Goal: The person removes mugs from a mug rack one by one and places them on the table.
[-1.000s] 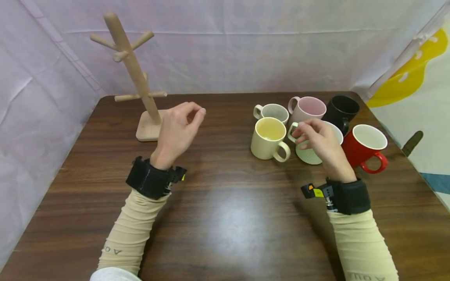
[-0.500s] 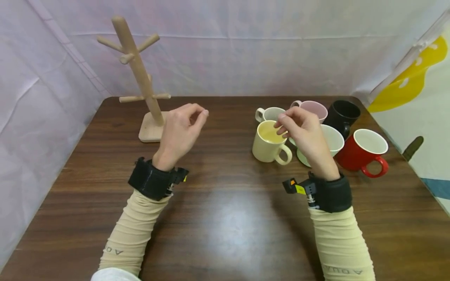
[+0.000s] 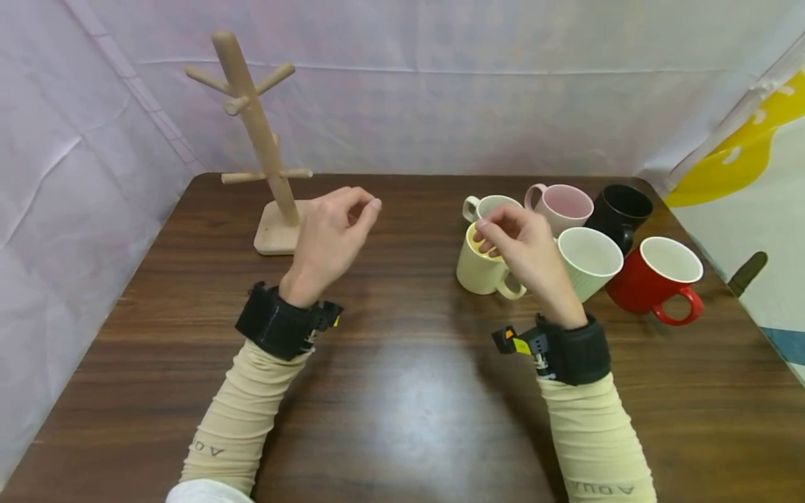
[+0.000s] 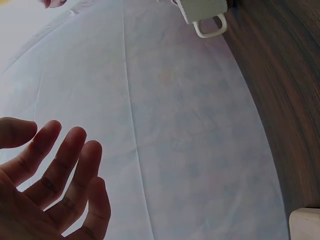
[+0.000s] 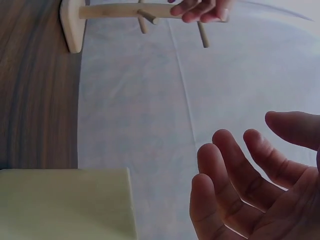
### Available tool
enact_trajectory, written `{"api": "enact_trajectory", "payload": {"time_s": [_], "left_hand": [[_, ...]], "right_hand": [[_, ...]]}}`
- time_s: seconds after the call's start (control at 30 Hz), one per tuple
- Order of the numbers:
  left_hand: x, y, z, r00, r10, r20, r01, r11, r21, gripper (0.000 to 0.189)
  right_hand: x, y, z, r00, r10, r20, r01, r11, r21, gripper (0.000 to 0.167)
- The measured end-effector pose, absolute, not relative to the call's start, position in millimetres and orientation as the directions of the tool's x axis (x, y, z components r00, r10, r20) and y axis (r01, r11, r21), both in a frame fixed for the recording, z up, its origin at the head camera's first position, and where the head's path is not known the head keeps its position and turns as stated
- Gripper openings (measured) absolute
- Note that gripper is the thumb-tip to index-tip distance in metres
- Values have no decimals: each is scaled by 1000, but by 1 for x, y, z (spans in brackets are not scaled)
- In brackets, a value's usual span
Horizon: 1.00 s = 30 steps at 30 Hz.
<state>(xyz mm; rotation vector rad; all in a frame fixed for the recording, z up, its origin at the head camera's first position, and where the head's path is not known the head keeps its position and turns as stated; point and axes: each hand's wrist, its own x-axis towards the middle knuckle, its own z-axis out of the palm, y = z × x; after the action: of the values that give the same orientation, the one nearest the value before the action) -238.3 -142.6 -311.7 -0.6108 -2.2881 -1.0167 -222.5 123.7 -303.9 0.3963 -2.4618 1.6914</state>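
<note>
My left hand (image 3: pixel 333 237) hovers in front of the base of a wooden mug tree (image 3: pixel 254 126), holding nothing, fingers loosely bent. Its bent fingers (image 4: pixel 75 165) are apart from any object in the left wrist view. Above a pale yellow mug (image 3: pixel 474 274) floats my right hand (image 3: pixel 528 251), thumb and fingers loosely bent, partly covering that mug's mouth. In the right wrist view nothing lies between the right fingers (image 5: pixel 240 170), and the yellow mug (image 5: pixel 65 205) shows below them. Close to this hand stands a pale green mug (image 3: pixel 588 262), partly hidden by it.
Behind the yellow mug is a light grey mug (image 3: pixel 489 207). A pink mug (image 3: pixel 566 206), a black mug (image 3: pixel 619 209) and a red mug (image 3: pixel 638 283) stand close together on the right of the brown table (image 3: pixel 402 391). White cloth (image 3: pixel 409 119) hangs behind.
My right hand has moved left, from over the pale green mug to over the yellow mug. The left hand keeps its place by the mug tree. The head view has shifted slightly.
</note>
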Motion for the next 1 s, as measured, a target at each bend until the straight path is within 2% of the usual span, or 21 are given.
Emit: {"api": "enact_trajectory", "payload": {"time_s": [0.7,0.83,1.0], "left_hand": [[-234,-116,-298,-715,186,674,636,574,517,18],[-233,-117,-298,-747,171,642,591,611,526,19],[-235,-124,-302,-802,178,570,520,676,522,21]], "right_hand": [[-223,105,-309,-940,-175,291,-339,433,-835,14],[-224,105,-310,-928,-174,329,-372,461,-806,13],[-225,108,-312,-883,-148,445,-450,537,-714,11]]}}
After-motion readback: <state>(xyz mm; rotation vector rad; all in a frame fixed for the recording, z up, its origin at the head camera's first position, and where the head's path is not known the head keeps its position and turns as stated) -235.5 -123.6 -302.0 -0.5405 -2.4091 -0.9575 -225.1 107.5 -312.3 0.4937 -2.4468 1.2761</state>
